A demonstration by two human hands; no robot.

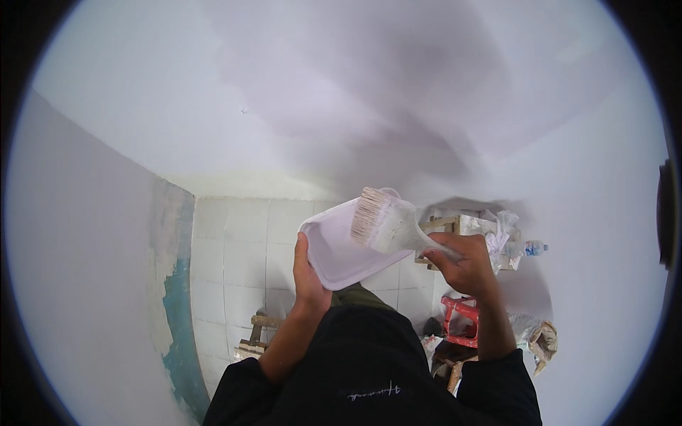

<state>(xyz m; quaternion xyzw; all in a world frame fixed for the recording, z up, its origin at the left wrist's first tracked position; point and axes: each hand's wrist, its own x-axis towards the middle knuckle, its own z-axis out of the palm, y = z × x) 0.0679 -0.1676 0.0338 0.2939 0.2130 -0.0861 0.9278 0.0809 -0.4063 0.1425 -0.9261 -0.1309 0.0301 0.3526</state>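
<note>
My left hand [311, 275] is closed on the near left side of a pale plastic paint tray [341, 248], which is tilted in front of my body. Whitish-lilac paint coats the inside of it. In my right hand [465, 263] is the handle of a wide, paint-smeared paintbrush [392, 226]. Its bristles, clumped with paint, point left over the tray's far right part. Whether the brush touches the tray, I cannot tell. The brush hides part of the tray's right side.
A wall [305, 92] with a fresh lilac patch rises ahead. Bare teal paint [183, 334] shows on the left wall. On the right stand a wooden stool [440, 226] with plastic bags and a water bottle [534, 248], a red plastic stool [460, 319] and a sack [543, 341].
</note>
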